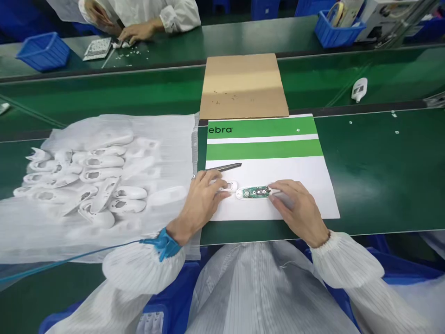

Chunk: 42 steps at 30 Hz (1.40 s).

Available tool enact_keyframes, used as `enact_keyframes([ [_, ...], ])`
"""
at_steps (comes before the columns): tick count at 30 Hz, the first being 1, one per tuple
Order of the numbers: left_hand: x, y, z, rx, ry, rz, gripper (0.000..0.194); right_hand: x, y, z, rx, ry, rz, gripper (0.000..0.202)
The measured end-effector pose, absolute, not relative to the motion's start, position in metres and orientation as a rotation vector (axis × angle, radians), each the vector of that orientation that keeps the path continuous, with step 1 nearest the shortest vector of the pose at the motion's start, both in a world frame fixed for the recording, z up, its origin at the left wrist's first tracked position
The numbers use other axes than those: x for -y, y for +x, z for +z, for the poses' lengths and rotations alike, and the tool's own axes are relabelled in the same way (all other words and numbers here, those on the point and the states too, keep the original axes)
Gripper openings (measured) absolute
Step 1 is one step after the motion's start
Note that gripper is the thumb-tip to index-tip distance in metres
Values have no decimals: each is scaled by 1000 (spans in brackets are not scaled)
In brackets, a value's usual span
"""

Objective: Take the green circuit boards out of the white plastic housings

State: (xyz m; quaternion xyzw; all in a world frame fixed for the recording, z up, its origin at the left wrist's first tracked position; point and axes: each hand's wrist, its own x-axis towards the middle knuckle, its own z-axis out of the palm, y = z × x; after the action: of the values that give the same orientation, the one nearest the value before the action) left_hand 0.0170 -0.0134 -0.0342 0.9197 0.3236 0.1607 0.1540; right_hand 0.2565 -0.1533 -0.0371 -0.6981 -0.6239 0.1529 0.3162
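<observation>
My left hand (203, 199), with a blue wrist strap (166, 244) on its wrist, closes its fingers on a small white plastic housing part (229, 186). Thumb and fingers of my right hand (297, 206) pinch the right end of a long white housing (239, 194), which has a green circuit board (256, 192) lying in it, face up. The two white parts lie end to end, close together, over a white and green sheet (274, 169). Just beyond my left fingers rest metal tweezers (227, 167).
On the left, several white housings (100, 161) lie on a translucent plastic bag (167, 139). A cardboard sheet (243, 86) leans beyond the printed sheet. Tiny white pieces (397, 132) dot the green table (382, 185). Across, a co-worker's hands (139, 32) work near a blue basket (45, 51).
</observation>
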Motion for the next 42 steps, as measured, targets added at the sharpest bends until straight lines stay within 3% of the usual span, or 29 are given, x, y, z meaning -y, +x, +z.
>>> enact_keyframes([
  [6, 23, 42, -32, -839, 2619, 586, 4, 155, 256, -39, 1615, -1851, 393, 29],
  [16, 53, 91, -36, -628, 2828, 410, 26, 155, 259, -38, 1618, -1924, 382, 22],
  [25, 49, 90, -27, -580, 2882, 270, 28, 155, 259, -42, 1573, -1942, 385, 19],
  [35, 49, 105, -15, -735, 2799, 44, 14, 149, 254, -40, 1552, -1959, 415, 26],
  [40, 45, 103, -8, -888, 2405, 149, 36, 144, 237, -45, 1508, -2066, 259, 28],
  [42, 46, 103, -8, -865, 2338, 195, 35, 144, 231, -47, 1497, -2116, 222, 29],
])
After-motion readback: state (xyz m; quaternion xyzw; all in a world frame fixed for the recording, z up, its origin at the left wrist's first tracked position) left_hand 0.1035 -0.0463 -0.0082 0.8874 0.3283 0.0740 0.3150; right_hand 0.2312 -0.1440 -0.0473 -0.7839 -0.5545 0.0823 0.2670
